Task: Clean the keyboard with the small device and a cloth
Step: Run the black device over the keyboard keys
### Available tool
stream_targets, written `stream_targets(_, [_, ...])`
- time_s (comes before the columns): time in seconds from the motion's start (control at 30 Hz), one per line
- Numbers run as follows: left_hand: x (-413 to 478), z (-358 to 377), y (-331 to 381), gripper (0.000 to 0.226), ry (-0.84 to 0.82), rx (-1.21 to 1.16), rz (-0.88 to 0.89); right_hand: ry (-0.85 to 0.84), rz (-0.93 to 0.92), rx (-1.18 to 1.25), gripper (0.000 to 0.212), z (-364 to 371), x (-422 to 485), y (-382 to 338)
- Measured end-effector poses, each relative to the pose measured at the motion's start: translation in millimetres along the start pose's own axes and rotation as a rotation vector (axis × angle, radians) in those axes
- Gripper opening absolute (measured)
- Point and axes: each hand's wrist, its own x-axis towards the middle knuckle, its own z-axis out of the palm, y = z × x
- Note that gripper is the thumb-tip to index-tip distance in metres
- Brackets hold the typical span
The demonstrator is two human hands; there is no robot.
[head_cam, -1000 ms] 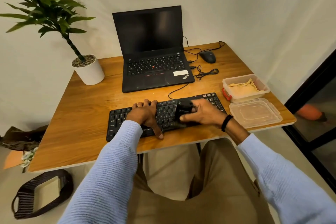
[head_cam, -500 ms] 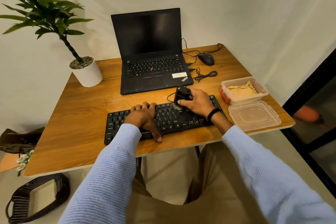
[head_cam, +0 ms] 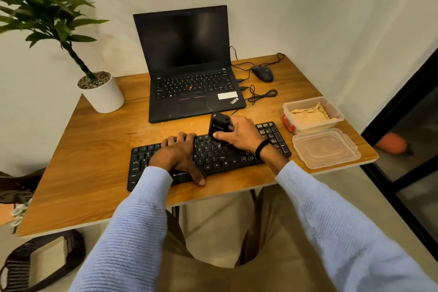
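A black keyboard (head_cam: 237, 156) lies along the front of the wooden table (head_cam: 94, 149). My right hand (head_cam: 239, 134) grips a small black device (head_cam: 218, 125), its lower end down on the keys at the keyboard's upper middle. My left hand (head_cam: 176, 154) holds the keyboard's left half, fingers curled over its back edge and thumb at its front edge. A tan cloth (head_cam: 308, 115) lies folded inside a clear plastic box (head_cam: 331, 123) to the right of the keyboard.
An open black laptop (head_cam: 189, 78) stands behind the keyboard, with a mouse (head_cam: 262, 73) and loose cables (head_cam: 262, 95) to its right. The box's clear lid (head_cam: 327, 147) lies at the table's front right corner. A potted plant (head_cam: 100, 92) stands at the back left.
My right hand has moved the device from the keyboard's front rows up to its back edge, then a little back down onto the upper keys. My left hand has stayed in place.
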Motion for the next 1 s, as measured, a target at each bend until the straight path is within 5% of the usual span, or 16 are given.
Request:
stream_targets(0.07, [0,2,-3,0.146,0.014,-0.027,0.015,-0.131,0.01,0.035,0.031,6,-1,-1])
stream_targets(0.2, [2,4,-6,0.148,0.027,-0.039,0.03,0.073,0.05,0.053,0.035,2,-1,-1])
stream_targets(0.3, [3,5,-11,0.147,0.035,-0.038,0.046,-0.274,0.091,0.231,0.035,9,-8,-8])
stream_targets(0.43, [2,5,-10,0.145,0.04,-0.046,0.048,0.123,0.082,0.104,0.036,17,-6,-2])
stream_targets(0.53, [2,4,-12,0.144,0.048,-0.066,0.056,-0.126,0.101,0.13,0.035,16,-3,-5])
stream_targets(0.63, [4,5,-14,0.147,0.043,-0.088,0.064,0.163,0.18,0.109,0.033,10,4,-2])
stream_targets(0.77, [5,7,-18,0.147,0.051,-0.11,0.071,-0.185,0.233,0.338,0.035,16,3,-9])
stream_targets(0.87, [5,8,-18,0.148,0.05,-0.117,0.071,0.144,0.255,0.233,0.038,25,11,-6])
stream_targets(1.0, [3,5,-17,0.146,0.056,-0.118,0.062,0.042,0.237,0.218,0.035,28,15,-16])
